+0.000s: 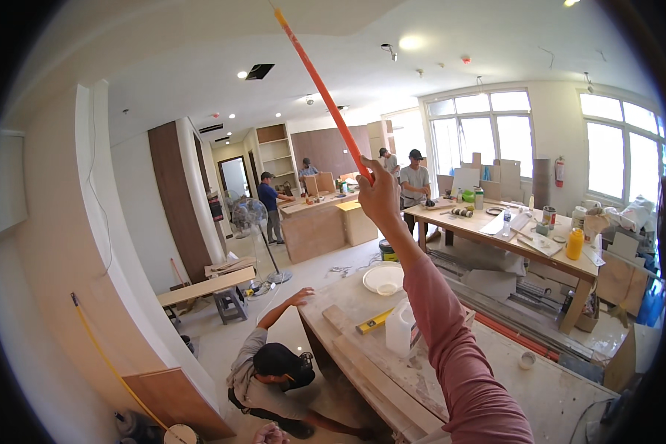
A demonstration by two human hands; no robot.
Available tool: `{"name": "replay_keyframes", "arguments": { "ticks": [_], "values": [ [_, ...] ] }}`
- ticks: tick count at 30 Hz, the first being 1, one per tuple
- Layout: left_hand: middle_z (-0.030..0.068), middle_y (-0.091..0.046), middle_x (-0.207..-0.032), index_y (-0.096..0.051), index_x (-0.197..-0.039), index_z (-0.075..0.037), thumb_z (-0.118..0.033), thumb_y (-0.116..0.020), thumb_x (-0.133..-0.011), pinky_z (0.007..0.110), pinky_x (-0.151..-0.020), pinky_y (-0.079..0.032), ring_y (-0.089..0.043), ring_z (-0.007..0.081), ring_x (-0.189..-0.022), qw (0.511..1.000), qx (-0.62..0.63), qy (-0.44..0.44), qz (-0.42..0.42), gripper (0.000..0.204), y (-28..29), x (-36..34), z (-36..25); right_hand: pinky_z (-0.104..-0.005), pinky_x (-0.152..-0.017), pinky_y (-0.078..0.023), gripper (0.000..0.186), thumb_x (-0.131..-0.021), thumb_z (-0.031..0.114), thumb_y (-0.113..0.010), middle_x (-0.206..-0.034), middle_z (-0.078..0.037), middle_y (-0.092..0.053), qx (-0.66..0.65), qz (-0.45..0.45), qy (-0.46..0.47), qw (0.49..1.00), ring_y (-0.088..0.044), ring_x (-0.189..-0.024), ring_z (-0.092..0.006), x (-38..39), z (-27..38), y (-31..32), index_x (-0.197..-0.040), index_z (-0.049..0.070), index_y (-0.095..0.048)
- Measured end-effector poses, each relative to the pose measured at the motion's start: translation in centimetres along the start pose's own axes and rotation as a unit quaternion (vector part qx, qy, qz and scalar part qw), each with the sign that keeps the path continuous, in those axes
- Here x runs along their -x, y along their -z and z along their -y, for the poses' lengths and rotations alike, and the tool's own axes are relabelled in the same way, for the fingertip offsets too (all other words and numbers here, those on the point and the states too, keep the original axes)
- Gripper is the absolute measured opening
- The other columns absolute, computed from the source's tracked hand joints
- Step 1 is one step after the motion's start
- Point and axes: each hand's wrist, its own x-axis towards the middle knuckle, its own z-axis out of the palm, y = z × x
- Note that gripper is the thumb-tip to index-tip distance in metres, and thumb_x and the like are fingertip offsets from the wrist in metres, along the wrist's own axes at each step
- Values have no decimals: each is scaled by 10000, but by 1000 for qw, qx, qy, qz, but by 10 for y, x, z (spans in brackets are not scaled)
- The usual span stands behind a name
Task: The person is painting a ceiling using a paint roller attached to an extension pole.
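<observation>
The right hand (381, 196) is rising above the dusty worktable (547, 388), its fingers wrapping firmly around the lower end of an orange pole (322, 89); the pole is slanting up and leftward from over the worktable toward the ceiling (370, 52), though whether its yellowish tip is touching, I cannot tell. The left hand (271, 435) is showing only partly, low and left of the worktable, its fingers curling; I cannot tell if it is holding anything. On the worktable, a white basin (383, 280), a yellow spirit level (375, 321) and a translucent jug (399, 333) are sitting. A co-worker in a black cap (277, 359) is crouching at the worktable's left side, reaching one hand to its far corner.
</observation>
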Motion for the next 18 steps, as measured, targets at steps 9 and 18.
{"name": "replay_keyframes", "arguments": {
  "ticks": [9, 18],
  "values": [
    [14, -694, -828, -688, -983, -72, -234, -714, -977, 238, -669, -489, -601, 94, -697, 1000, -24, -6, 3, 164, -1, 6, -8, -498, -814, -529, 380, -881, 64, -617, -937, -274, -706, 8, -30, 26, 999, -693, -865, -435, -13, -2, -8, -1259, 50, -653],
    [26, -690, -912, -706, -1091, -70, -184, -713, -965, 258, -697, -525, -666, 124, -796, 1000, -18, 14, -9, 170, 20, 12, 9, -460, -748, -532, 325, -908, 68, -607, -908, -258, -711, -4, -84, 77, 993, -700, -806, -412, 14, -8, 2, -1227, 40, -664]
  ]
}}
